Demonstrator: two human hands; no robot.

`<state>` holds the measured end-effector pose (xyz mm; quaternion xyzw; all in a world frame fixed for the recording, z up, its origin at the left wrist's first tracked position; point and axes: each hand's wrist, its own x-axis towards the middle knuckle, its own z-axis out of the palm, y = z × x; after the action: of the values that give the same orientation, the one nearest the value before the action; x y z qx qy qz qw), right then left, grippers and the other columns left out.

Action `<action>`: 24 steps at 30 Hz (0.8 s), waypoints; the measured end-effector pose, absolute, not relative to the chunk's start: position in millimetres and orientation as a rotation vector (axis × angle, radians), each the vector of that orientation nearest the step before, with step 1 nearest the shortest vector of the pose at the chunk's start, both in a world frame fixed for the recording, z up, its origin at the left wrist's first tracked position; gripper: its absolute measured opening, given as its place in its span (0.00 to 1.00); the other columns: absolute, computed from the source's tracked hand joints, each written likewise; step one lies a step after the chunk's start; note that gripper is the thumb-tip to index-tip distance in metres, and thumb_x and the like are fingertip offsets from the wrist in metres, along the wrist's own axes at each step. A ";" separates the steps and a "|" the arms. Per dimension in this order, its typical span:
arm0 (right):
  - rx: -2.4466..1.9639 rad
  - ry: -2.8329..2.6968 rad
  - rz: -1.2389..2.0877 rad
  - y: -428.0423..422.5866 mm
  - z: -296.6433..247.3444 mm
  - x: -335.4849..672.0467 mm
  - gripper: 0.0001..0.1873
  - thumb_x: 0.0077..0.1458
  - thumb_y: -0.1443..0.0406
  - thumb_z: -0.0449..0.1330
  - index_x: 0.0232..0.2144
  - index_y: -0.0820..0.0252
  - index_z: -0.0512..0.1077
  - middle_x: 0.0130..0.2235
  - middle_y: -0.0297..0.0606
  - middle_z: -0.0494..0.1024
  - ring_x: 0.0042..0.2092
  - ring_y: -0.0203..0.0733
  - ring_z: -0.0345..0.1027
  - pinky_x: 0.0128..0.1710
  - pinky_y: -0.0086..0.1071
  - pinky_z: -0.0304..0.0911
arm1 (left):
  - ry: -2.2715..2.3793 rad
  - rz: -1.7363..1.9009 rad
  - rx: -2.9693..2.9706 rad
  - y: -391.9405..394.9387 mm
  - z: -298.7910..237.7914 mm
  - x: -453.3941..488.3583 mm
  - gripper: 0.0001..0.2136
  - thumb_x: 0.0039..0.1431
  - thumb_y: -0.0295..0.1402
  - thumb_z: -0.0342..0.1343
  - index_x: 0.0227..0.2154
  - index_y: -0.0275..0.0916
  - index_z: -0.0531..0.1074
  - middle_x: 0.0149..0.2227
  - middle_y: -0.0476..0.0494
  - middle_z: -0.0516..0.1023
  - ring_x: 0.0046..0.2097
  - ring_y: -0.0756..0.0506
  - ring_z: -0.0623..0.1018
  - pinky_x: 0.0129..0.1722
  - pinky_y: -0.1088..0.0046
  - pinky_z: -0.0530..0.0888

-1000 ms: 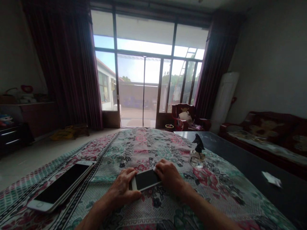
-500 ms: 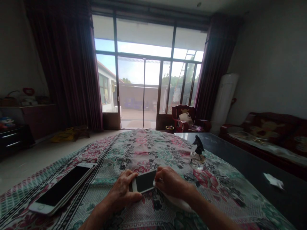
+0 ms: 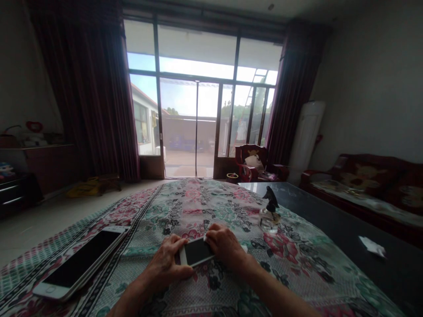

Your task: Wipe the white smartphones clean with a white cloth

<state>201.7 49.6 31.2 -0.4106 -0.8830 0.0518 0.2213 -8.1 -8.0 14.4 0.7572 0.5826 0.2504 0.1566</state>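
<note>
A small white smartphone with a dark screen lies face up on the flowered tablecloth. My left hand grips its left end, the thumb along the near edge and the fingers at the far edge. Over the phone's right end is my right hand, its fingers bunched around a white wipe. Only small bits of the wipe show; whether it is cloth or paper I cannot tell. The fingertips are at the phone's far right corner.
To the left lies a larger white phone, apparently stacked on another flat thing. A clear spray bottle with a black head stands at the right. Crumpled white tissue rests on the dark tabletop. Beyond are a wooden chair and glass doors.
My right hand has moved slightly left and away from me along the phone's right end. The trailing part of the wipe is now mostly hidden. My left hand keeps its hold.
</note>
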 end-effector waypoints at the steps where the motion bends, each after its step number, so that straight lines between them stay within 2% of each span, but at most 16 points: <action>1: -1.105 -2.450 0.157 47.3 31.1 201.7 0.13 0.60 0.67 0.53 0.27 0.59 0.75 0.35 0.36 0.75 0.37 0.35 0.67 0.39 0.26 0.57 | 1.668 0.711 2.165 -8.1 15.1 -7.8 0.27 0.40 0.43 0.66 0.46 0.42 0.73 0.44 0.44 0.72 0.49 0.40 0.70 0.48 0.70 0.68; 4: -1.010 -2.482 0.225 39.3 27.8 201.9 0.12 0.58 0.68 0.54 0.26 0.60 0.75 0.35 0.36 0.75 0.36 0.35 0.67 0.38 0.26 0.58 | 1.667 0.699 2.162 -8.6 16.9 -7.1 0.27 0.40 0.42 0.66 0.46 0.41 0.73 0.44 0.44 0.72 0.49 0.40 0.70 0.48 0.70 0.68; 7: -0.917 -2.489 0.292 32.8 23.4 201.7 0.08 0.54 0.71 0.56 0.31 0.60 0.76 0.36 0.37 0.75 0.38 0.36 0.68 0.40 0.26 0.59 | 1.661 0.704 2.163 -8.8 16.9 -7.5 0.26 0.40 0.42 0.66 0.46 0.42 0.74 0.44 0.45 0.72 0.49 0.41 0.70 0.47 0.71 0.68; 9: -0.877 -2.508 0.318 31.2 22.8 200.7 0.09 0.52 0.72 0.57 0.33 0.60 0.76 0.37 0.37 0.76 0.39 0.36 0.68 0.41 0.26 0.59 | 1.661 0.711 2.164 -8.7 15.9 -8.1 0.27 0.40 0.42 0.66 0.46 0.42 0.73 0.44 0.45 0.72 0.49 0.41 0.70 0.46 0.71 0.68; 16: -1.028 -2.459 0.179 45.6 27.6 192.6 0.13 0.61 0.67 0.52 0.29 0.59 0.74 0.36 0.36 0.74 0.39 0.36 0.66 0.40 0.27 0.58 | 1.670 0.707 2.176 -7.4 14.0 -8.2 0.27 0.40 0.42 0.66 0.46 0.42 0.73 0.44 0.44 0.72 0.49 0.40 0.70 0.48 0.69 0.68; 24: -1.070 -2.477 0.104 51.2 25.2 194.9 0.14 0.63 0.65 0.51 0.31 0.58 0.74 0.38 0.37 0.74 0.41 0.37 0.65 0.43 0.28 0.57 | 1.564 0.685 2.104 -11.0 20.2 -21.1 0.32 0.40 0.38 0.65 0.53 0.43 0.68 0.52 0.45 0.70 0.54 0.40 0.69 0.54 0.68 0.66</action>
<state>194.9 51.2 25.2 -0.3866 -0.8951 0.0376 0.2191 -21.1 -11.0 20.2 0.7586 0.5637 0.2468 0.2142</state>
